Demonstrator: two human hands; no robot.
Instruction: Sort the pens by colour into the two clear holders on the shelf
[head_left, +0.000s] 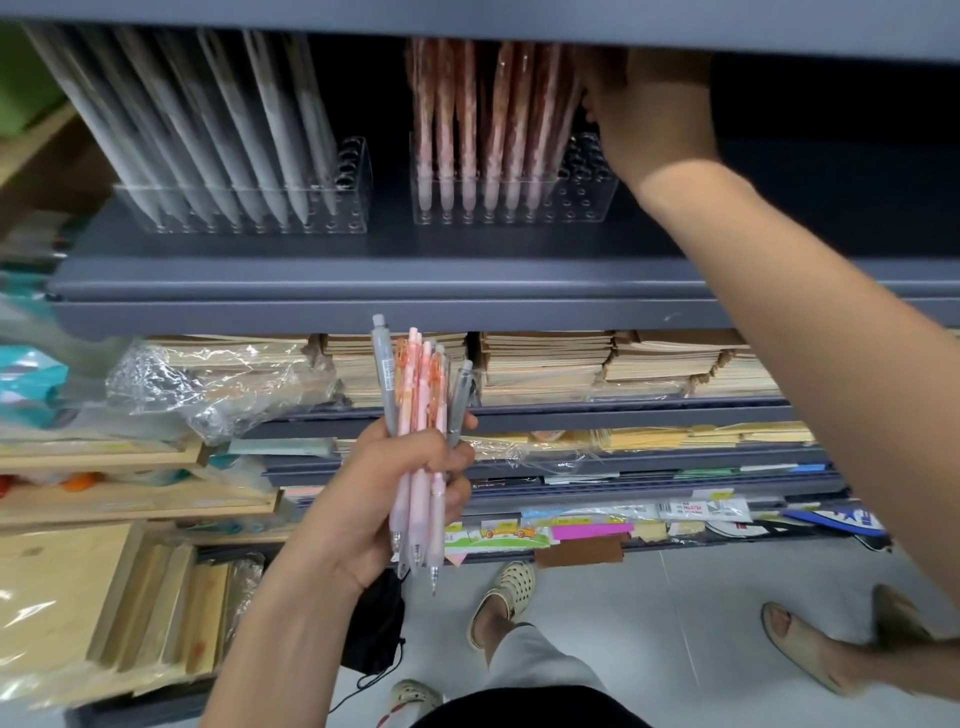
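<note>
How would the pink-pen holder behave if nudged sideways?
Probably slides easily: the pink-pen holder looks like thin clear plastic on a smooth shelf. Possibly tips, since its tall pink pens crowd one end, leaving the other holes empty.

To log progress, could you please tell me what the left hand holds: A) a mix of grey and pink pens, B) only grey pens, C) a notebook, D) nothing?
A: the left hand grips a bundle of pens, grey barrels beside pink ones.

Clear glossy plastic holders (511, 200) stand on a matt grey shelf (363, 270); crinkled shiny plastic wrap (208, 379) covers paper stacks (545, 364)
</note>
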